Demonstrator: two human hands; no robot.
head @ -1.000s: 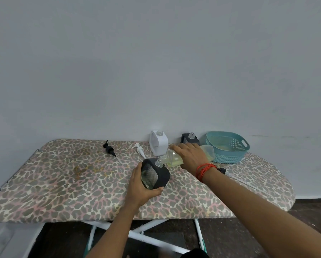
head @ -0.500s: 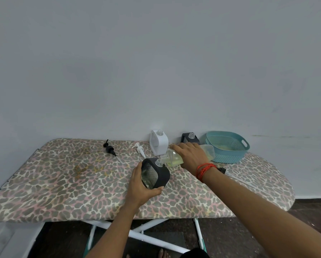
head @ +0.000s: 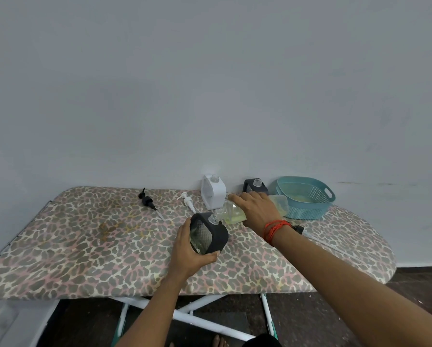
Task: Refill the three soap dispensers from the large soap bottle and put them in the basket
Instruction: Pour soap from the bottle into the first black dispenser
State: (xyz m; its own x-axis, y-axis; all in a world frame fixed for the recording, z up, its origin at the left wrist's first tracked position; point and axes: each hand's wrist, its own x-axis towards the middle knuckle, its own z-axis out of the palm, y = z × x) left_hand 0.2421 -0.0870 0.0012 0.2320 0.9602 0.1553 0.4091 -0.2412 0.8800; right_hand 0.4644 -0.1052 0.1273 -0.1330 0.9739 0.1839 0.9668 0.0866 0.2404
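My left hand [head: 188,251] grips a black-framed soap dispenser [head: 210,234], tilted, with its open neck at the top right. The large soap bottle [head: 231,213], clear with yellowish liquid, lies nearly level in the grip of my right hand [head: 256,209], its mouth right at the dispenser's neck. A white dispenser [head: 213,191] and a second black dispenser [head: 255,186] stand open-necked at the back by the wall. The teal basket [head: 307,199] sits at the back right, with no dispenser in it.
A black pump head [head: 148,202] and a white pump head [head: 188,201] lie on the leopard-print ironing board [head: 84,246] to the left. Another black pump with a tube [head: 300,230] lies behind my right wrist. A bare wall rises close behind the board.
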